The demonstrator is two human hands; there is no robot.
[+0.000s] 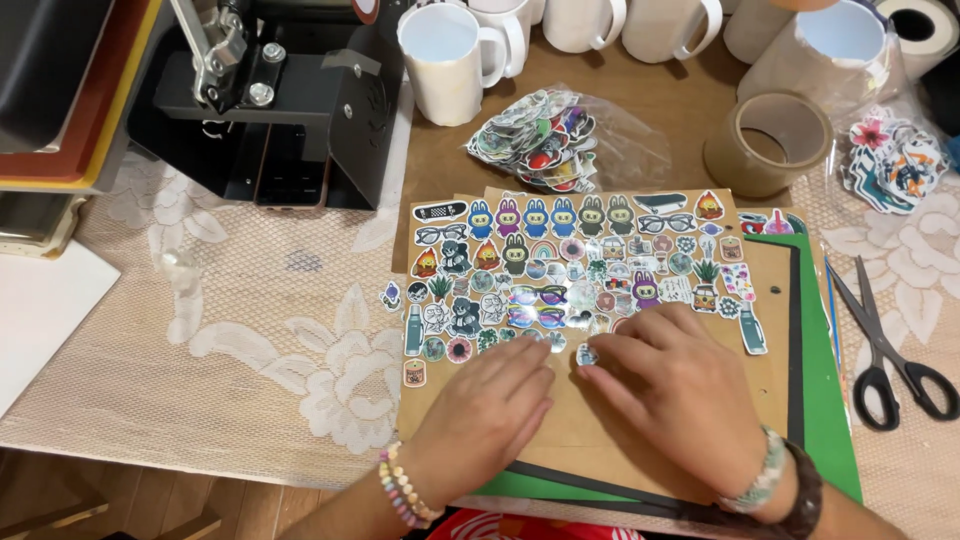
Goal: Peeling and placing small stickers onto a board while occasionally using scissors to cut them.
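A brown cardboard sheet [620,425] lies in front of me, and many small colourful stickers [560,255] are spread over its upper half. My left hand [490,410] rests flat on the cardboard below the stickers, fingers together, wearing a bead bracelet. My right hand [670,385] lies palm down beside it, and its fingertips press on a small round sticker [586,354] at the lower edge of the spread. Neither hand grips anything that I can see.
A green mat [828,380] and dark sheets lie under the cardboard. Black scissors [885,350] lie to the right. A bag of stickers [545,135], white mugs [445,60], a tape roll [768,140] and a black press machine [285,90] stand behind, on a lace cloth [230,330].
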